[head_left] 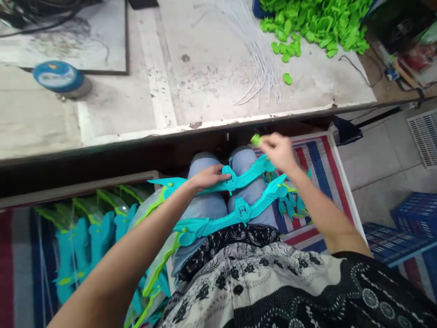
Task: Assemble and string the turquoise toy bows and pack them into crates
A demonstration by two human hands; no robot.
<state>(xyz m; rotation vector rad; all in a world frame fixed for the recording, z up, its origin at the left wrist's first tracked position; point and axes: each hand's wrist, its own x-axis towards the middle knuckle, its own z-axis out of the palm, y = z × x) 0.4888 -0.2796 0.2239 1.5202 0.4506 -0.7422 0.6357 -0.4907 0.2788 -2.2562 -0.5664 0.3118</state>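
Note:
Two long turquoise plastic parts, an upper one (247, 178) and a lower one (221, 223), lie side by side across my lap, each with green-edged clear pieces at its left end. My left hand (209, 177) holds the upper part near its raised middle, fingers around it. My right hand (278, 148) is lifted above that part's right end, slightly blurred, pinching a small green piece (256, 139). The lower part rests with no hand on it.
On the worktable (211, 100) are a heap of green pieces (317, 23), white strands (261, 68) and a blue-lidded can (58, 77). More turquoise parts (102, 232) fill a striped-lined container at left. Blue crates (414, 214) stand at right.

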